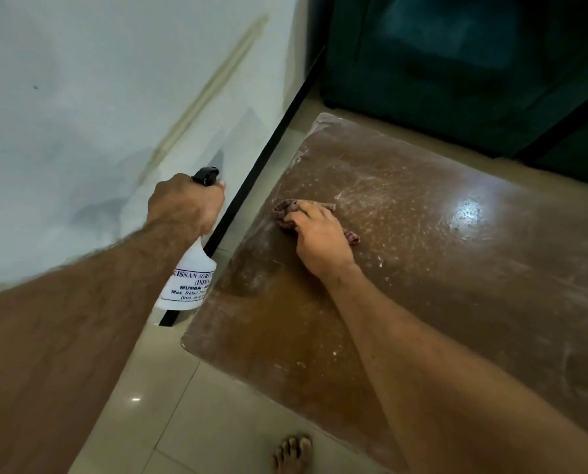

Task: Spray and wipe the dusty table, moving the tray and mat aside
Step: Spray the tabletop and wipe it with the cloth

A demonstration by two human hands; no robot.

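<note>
The brown table (456, 268) fills the right side of the view, and it is shiny with white dust streaks and specks on it. Its right edge and near corner are cut off by the picture. The right hand (315, 234) lies on top of a small checked cloth (352, 236) near the far left part of the table, pressing it down onto the top. The fingers bend over the cloth, so most of the cloth is hidden and only its edges peek out. The left hand (185, 205) is held out to the left of the table, over the floor (190, 405) and close to the white wall (80, 97). Its grip is curled tight around the neck of a white spray bottle (190, 282) (the black spray top sticks out above the fingers). The bottle has blue writing, but the arm covers part of it. A thin white thing shows at the far right edge, too cut off to tell what it is. A dark green seat (456, 63) stands behind the table, dim and blurry. A bare foot (291, 455) shows at the bottom.
</note>
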